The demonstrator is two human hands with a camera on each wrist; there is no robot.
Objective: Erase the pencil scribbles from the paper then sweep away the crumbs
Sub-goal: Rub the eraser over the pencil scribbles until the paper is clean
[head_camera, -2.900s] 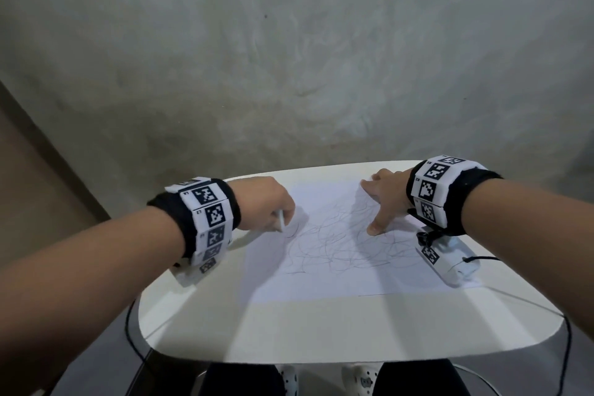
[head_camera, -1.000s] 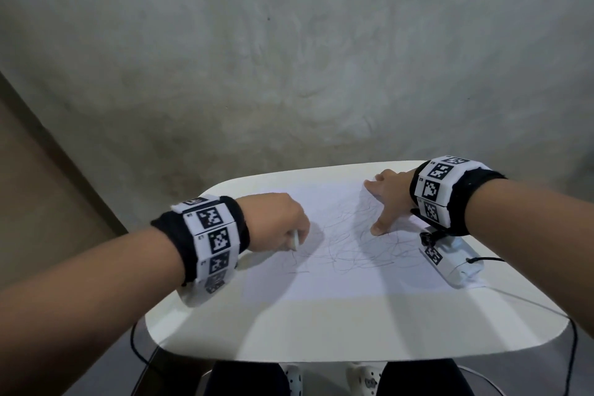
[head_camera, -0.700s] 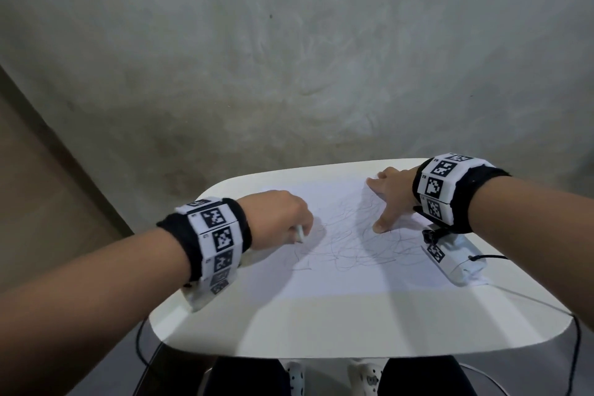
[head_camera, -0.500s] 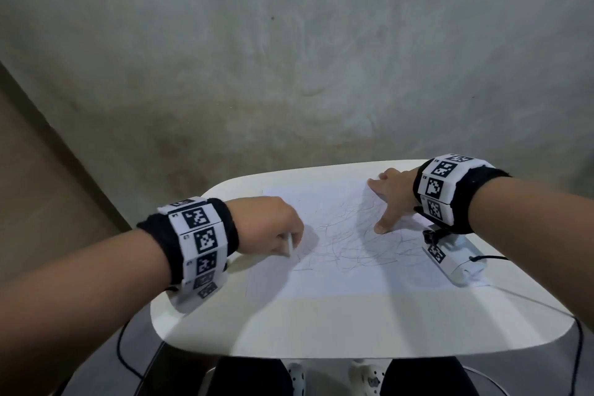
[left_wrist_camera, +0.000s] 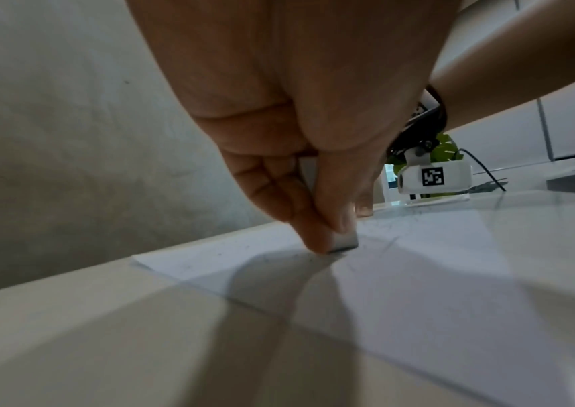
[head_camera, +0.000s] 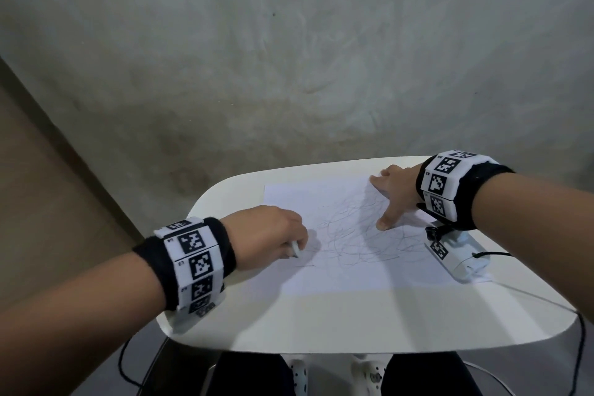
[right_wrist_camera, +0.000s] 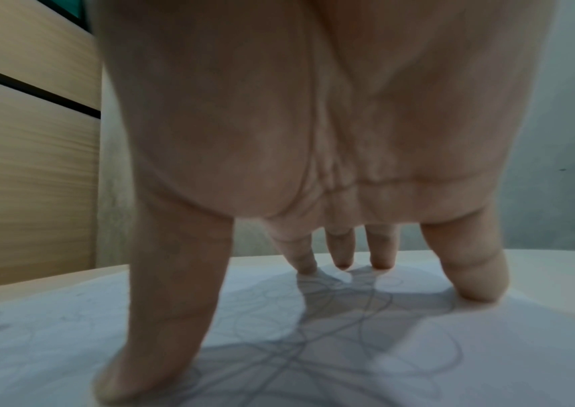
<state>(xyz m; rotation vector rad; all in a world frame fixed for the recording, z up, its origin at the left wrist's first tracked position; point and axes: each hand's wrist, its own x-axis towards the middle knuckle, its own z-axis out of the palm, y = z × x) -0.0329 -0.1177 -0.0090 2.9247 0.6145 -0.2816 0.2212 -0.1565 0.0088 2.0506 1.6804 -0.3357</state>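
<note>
A white sheet of paper (head_camera: 347,273) with grey pencil scribbles (head_camera: 356,235) lies on the small white table (head_camera: 353,321). My left hand (head_camera: 273,238) pinches a white eraser (head_camera: 295,249) and presses its lower end on the paper's left part. In the left wrist view the eraser (left_wrist_camera: 343,242) sits between thumb and fingertips, touching the paper (left_wrist_camera: 418,289), with dark crumbs beside it. My right hand (head_camera: 390,199) holds the sheet down at the far right with spread straight fingers (right_wrist_camera: 161,344) over the scribbles (right_wrist_camera: 331,330).
The table stands close to a grey plaster wall (head_camera: 289,58). A wooden panel (head_camera: 38,186) is at the left. Black cables (head_camera: 581,347) hang off the table's right and left edges. My knees and shoes (head_camera: 299,376) show under the front edge.
My left hand has rubbed the eraser back and forth over the paper's left part, and scribbles there have thinned. The right hand has stayed pressed on the sheet.
</note>
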